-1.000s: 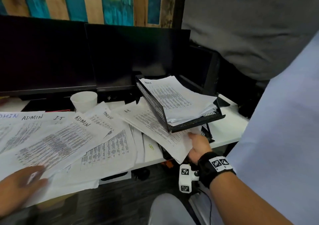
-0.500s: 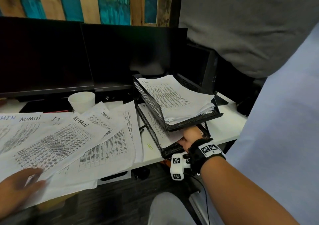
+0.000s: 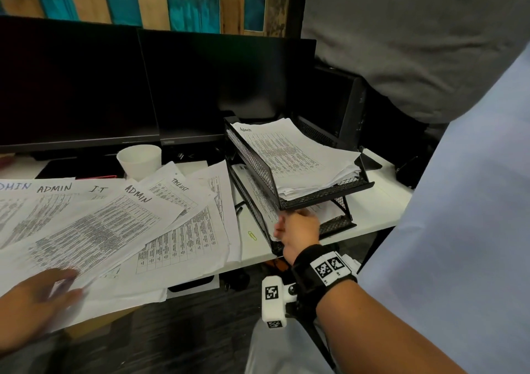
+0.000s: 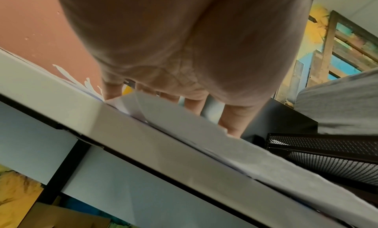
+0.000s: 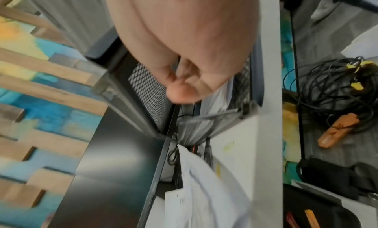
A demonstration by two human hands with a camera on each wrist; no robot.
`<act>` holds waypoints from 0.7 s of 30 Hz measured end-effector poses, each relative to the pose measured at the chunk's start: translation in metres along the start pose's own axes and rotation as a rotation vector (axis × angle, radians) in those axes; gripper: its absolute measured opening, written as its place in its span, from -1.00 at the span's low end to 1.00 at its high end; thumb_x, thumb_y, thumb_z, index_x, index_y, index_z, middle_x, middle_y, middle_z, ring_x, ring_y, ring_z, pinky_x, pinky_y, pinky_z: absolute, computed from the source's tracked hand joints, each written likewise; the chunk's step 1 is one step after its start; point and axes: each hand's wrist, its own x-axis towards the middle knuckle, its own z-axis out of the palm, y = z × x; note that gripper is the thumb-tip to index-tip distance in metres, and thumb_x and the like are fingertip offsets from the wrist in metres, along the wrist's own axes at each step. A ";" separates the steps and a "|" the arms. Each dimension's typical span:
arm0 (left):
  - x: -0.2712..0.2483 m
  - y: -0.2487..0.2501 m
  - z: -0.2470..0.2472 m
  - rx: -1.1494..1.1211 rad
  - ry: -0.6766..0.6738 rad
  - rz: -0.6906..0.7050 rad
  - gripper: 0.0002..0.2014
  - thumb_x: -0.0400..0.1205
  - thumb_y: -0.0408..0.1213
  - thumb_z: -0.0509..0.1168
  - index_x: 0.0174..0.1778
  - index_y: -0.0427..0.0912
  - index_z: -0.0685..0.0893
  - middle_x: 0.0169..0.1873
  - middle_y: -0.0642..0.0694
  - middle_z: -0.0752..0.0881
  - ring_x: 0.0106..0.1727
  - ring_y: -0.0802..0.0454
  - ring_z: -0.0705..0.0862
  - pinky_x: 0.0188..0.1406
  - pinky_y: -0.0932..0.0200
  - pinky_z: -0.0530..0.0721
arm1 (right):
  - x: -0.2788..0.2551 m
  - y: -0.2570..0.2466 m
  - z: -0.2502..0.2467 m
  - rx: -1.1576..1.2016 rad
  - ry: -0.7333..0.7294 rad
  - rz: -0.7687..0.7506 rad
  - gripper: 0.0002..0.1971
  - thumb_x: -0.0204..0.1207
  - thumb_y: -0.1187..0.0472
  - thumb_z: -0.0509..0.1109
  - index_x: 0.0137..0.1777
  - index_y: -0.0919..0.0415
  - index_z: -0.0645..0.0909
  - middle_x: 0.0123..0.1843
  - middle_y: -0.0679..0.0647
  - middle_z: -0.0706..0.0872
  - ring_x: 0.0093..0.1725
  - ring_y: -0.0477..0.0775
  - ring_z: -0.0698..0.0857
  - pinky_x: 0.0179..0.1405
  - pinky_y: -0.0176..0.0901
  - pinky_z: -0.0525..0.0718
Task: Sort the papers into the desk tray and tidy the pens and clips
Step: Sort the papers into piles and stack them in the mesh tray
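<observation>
A black mesh two-tier desk tray (image 3: 258,164) stands at the desk's right. Its upper tier holds a stack headed "Admin" (image 3: 292,155); more sheets (image 3: 265,201) lie in the lower tier. My right hand (image 3: 282,227) is at the lower tier's mouth. In the right wrist view its fingers (image 5: 169,74) curl loosely beside those sheets (image 5: 216,97), with nothing between them. Loose printed papers (image 3: 100,230) cover the desk's left. My left hand (image 3: 66,281) rests on their near edge, fingers (image 4: 194,105) straight. A yellow-green paper clip (image 3: 252,235) lies left of the tray.
Two dark monitors (image 3: 71,86) line the back, with a white cup (image 3: 140,159) in front. A person in a grey shirt (image 3: 401,43) stands behind the tray. Cables (image 5: 337,86) and an orange object lie on the floor under the desk.
My right hand has slid a sheet from the desk into the lower tier and now sits at its front. The left hand has shifted a little to the right on the loose papers.
</observation>
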 end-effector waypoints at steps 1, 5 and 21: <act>-0.003 0.002 -0.002 -0.067 -0.023 -0.054 -0.57 0.60 0.19 0.47 0.37 0.29 0.58 0.23 0.25 0.61 0.32 0.12 0.58 0.43 -0.10 0.60 | -0.011 0.001 0.007 -0.017 -0.133 0.054 -0.90 0.61 0.52 0.37 0.04 0.38 0.65 -0.25 0.24 0.71 -0.40 0.12 0.71 -0.46 -0.11 0.74; -0.033 0.064 -0.021 -0.107 0.057 -0.174 0.06 0.23 0.57 0.36 0.43 -0.24 0.66 0.32 -0.10 0.68 0.56 -0.23 0.54 0.44 -0.12 0.48 | -0.033 0.011 0.041 -0.223 -0.455 0.063 -0.77 0.60 0.46 0.47 0.24 0.36 0.70 0.14 0.32 0.82 0.03 0.15 0.82 0.12 -0.03 0.85; -0.046 0.134 -0.052 0.163 -0.091 -0.317 -0.39 0.30 0.51 0.26 0.28 0.47 0.58 0.37 0.23 0.65 0.36 0.06 0.66 0.42 -0.12 0.61 | 0.011 0.024 0.138 -1.329 -0.473 -0.148 -0.70 0.55 0.21 0.52 0.20 0.34 0.65 -0.10 0.11 0.69 -0.23 0.04 0.69 -0.47 -0.25 0.61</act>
